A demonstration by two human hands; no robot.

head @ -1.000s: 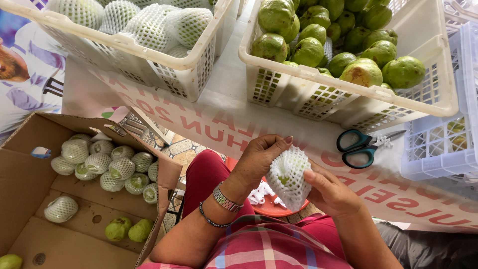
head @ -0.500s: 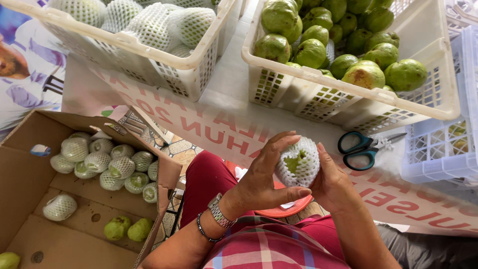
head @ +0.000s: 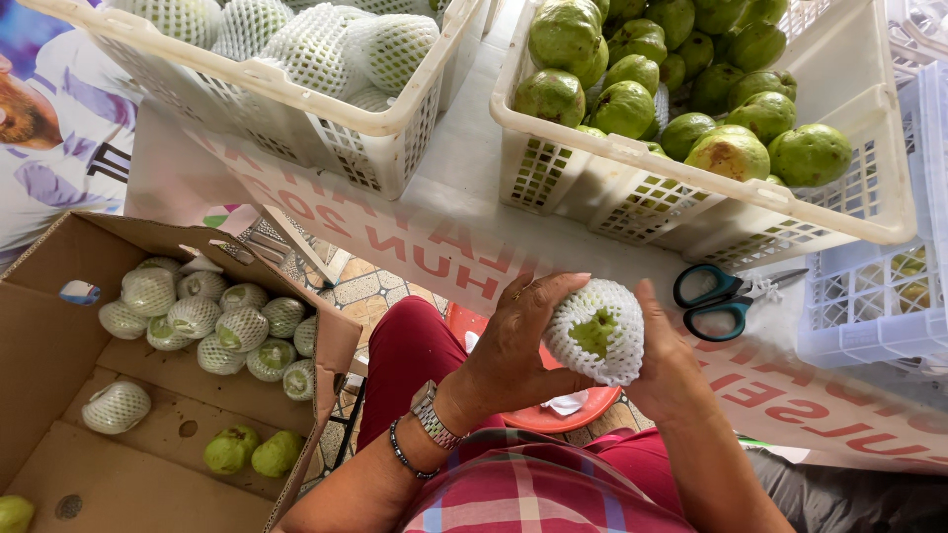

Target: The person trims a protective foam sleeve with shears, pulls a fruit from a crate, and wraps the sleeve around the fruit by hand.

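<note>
Since the earlier frame the green guava in white foam net sleeve [head: 595,331] has turned: its open end with bare green skin now faces the camera. Left hand [head: 521,341] and right hand [head: 664,360] both clamp it from the sides, above the lap, near the table edge. Judging: firm, roundish fruit, moderately heavy; the foam is soft and grippy, so cup the sleeved flanks. Blue-handled scissors [head: 713,299] lie right; cardboard box [head: 59,345] left.

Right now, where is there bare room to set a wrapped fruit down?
The cardboard box has bare floor along its near side, between the lone wrapped fruit and the two unwrapped ones. A bare table strip runs between the two baskets. Both baskets are heaped full, and the scissors take the spot by the hands.
</note>
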